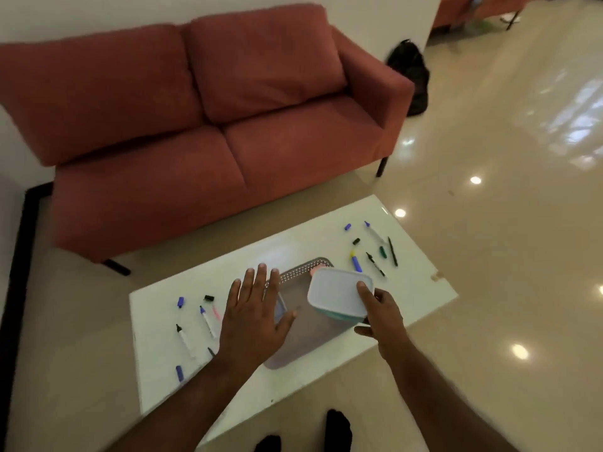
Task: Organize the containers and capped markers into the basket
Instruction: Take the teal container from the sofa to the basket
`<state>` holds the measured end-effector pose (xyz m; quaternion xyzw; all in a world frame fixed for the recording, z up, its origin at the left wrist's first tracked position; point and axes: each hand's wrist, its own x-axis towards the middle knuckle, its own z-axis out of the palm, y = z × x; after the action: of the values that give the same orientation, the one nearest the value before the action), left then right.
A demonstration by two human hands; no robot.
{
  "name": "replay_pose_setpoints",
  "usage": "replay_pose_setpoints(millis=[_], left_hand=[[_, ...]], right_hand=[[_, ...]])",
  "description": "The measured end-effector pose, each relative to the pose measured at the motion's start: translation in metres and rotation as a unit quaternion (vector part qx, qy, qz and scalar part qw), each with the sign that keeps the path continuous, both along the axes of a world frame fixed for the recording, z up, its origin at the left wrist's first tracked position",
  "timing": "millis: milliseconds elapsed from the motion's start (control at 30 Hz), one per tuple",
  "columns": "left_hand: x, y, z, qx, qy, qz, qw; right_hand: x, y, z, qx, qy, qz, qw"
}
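Observation:
A grey perforated basket [303, 334] sits in the middle of the white table [408, 288]. My right hand [381, 314] grips a teal container with a white lid [337, 293] over the basket's right side. My left hand [254, 314] hovers flat with fingers spread over the basket's left edge, partly covering another clear-lidded container [280, 308] inside. A pink item [315, 270] peeks out behind the teal container. Markers and loose caps lie on the table to the left [208, 322] and to the right [375, 264] of the basket.
A red two-seat sofa [202, 125] stands behind the table. A black bag [411, 76] leans by the wall at its right end. Glossy tiled floor surrounds the table. My feet in black socks [337, 432] show at the bottom.

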<state>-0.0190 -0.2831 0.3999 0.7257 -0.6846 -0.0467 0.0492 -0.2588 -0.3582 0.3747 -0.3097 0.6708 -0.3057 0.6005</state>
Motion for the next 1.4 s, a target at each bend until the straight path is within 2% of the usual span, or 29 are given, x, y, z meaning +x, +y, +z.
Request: replay_pose_setpoints(millis=[167, 367, 633, 767, 1067, 1400], left_hand=[[-0.007, -0.031, -0.023, -0.014, 0.011, 0.045, 0.999], [0.004, -0.051, -0.075, -0.031, 0.019, 0.071, 0.997], [0.011, -0.045, -0.154, -0.010, 0.023, 0.088, 0.996], [0.011, -0.046, -0.175, -0.007, 0.020, 0.081, 0.996], [0.017, -0.055, -0.189, 0.004, 0.013, 0.079, 0.997], [0.025, -0.057, -0.200, 0.002, 0.014, 0.077, 0.997]], right_hand=[[0.034, -0.045, -0.052, -0.016, 0.018, 0.070, 0.997], [0.067, -0.088, -0.144, -0.059, 0.150, 0.204, 0.966], [0.095, -0.124, -0.236, -0.079, 0.215, 0.227, 0.946], [0.111, -0.122, -0.257, -0.072, 0.233, 0.250, 0.937], [0.128, -0.116, -0.269, -0.079, 0.350, 0.274, 0.892], [0.132, -0.110, -0.271, -0.118, 0.362, 0.261, 0.887]])
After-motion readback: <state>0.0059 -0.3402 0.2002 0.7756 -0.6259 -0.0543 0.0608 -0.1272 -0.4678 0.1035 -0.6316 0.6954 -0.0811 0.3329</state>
